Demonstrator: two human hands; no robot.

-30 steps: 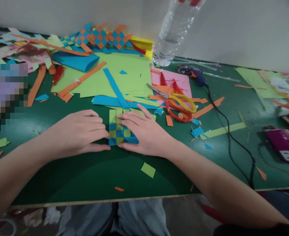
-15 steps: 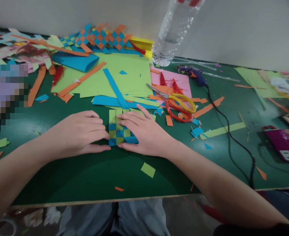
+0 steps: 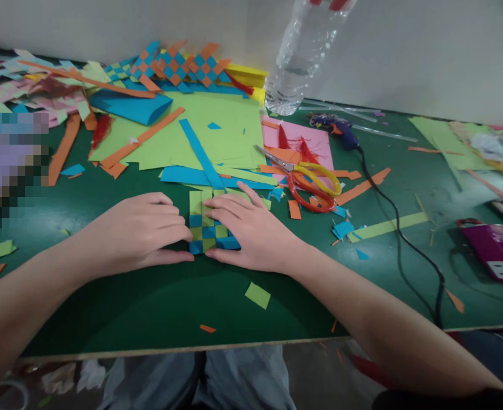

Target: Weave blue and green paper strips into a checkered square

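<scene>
A small checkered weave of blue and green paper strips [image 3: 208, 232] lies flat on the table between my hands. My left hand [image 3: 148, 230] is at its left edge, curled fingertips against the paper and the thumb along the lower corner. My right hand [image 3: 251, 230] covers its right part, holding it with fingers across the top and the thumb at the bottom edge; the little finger sticks up and away. That hand hides the right side of the weave. A loose blue strip [image 3: 202, 154] runs up from its top edge across green sheets [image 3: 217, 122].
Scissors [image 3: 298, 173] with red and yellow handles lie behind my right hand. Further right are a glue gun [image 3: 334, 128] with its black cord and a purple item [image 3: 493, 250]. A water bottle [image 3: 302, 60] and woven paper fish [image 3: 208, 65] stand along the wall.
My left hand has shifted very slightly right against the weave's edge. The right hand and the paper have hardly moved.
</scene>
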